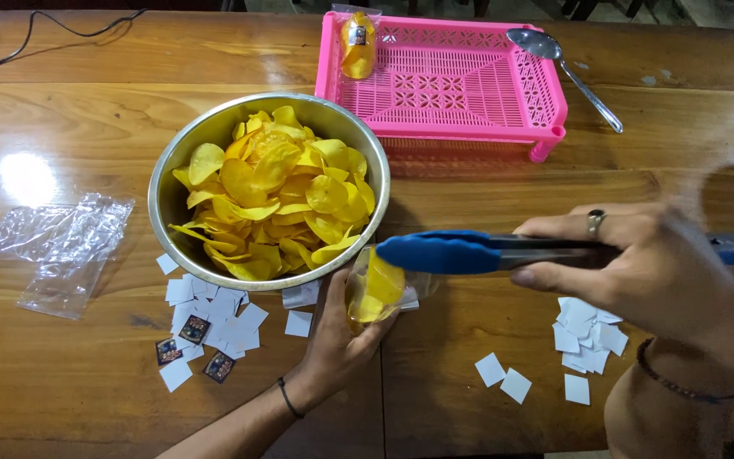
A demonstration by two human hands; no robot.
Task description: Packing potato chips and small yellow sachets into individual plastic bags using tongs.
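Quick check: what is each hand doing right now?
Left hand: closed around a small clear bag of yellow chips.
Right hand: closed on blue-tipped tongs, tips over the bag.

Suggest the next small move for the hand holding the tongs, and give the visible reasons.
Probably swing the blue-tipped tongs in the right hand left over the steel bowl to pick up more yellow chips: the tips look shut, and the clear bag in the left hand is partly filled.

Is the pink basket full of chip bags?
No, the pink basket holds only one small bag of chips in its far left corner; the rest is bare.
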